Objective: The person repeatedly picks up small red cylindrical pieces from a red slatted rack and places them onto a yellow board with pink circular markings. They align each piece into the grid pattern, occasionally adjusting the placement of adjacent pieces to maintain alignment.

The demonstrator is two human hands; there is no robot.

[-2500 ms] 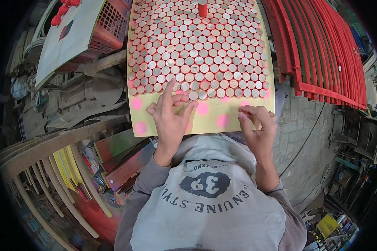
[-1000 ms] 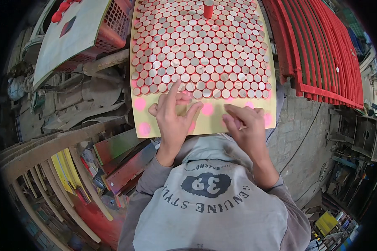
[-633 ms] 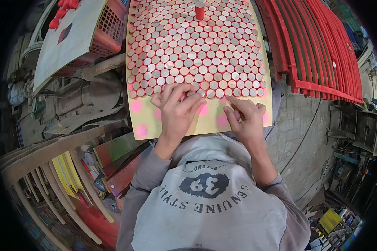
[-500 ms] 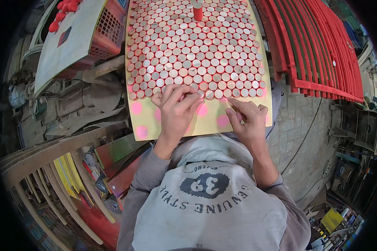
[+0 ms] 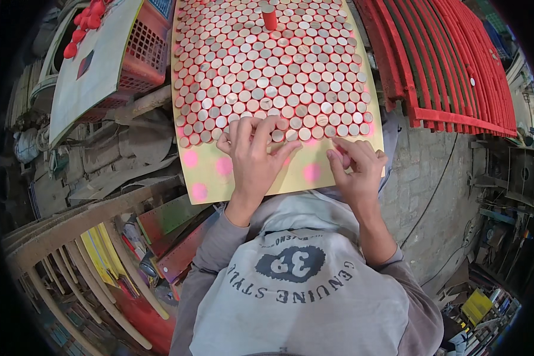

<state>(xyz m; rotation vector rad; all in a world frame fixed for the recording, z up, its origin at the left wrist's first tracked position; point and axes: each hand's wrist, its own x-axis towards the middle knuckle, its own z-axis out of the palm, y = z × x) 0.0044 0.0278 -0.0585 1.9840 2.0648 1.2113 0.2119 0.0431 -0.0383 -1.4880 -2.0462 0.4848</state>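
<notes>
Many short round pieces (image 5: 252, 80) with pale flat tops and red sides stand packed in rows on a yellow board (image 5: 267, 184). My left hand (image 5: 254, 148) is at the near edge of the rows, its curled fingertips touching the nearest pieces. Its thumb stands away from the index finger, with nothing seen gripped. Just right of it, my right hand (image 5: 359, 169) hovers over the board's near strip. Its thumb and index finger are apart and the other fingers are curled; nothing shows between them.
A taller red cylinder (image 5: 269, 18) stands on the far rows. Pink round marks (image 5: 311, 172) dot the board. At the left are a pale panel (image 5: 95, 65), red baskets (image 5: 142, 53) and a wooden slatted frame (image 5: 71, 216). Red slatted racks (image 5: 445, 65) stand at the right, above a cable.
My left thumb has parted from the index finger, and the pinch at the row's edge has opened. My right hand has shifted slightly right. The view has tilted a little.
</notes>
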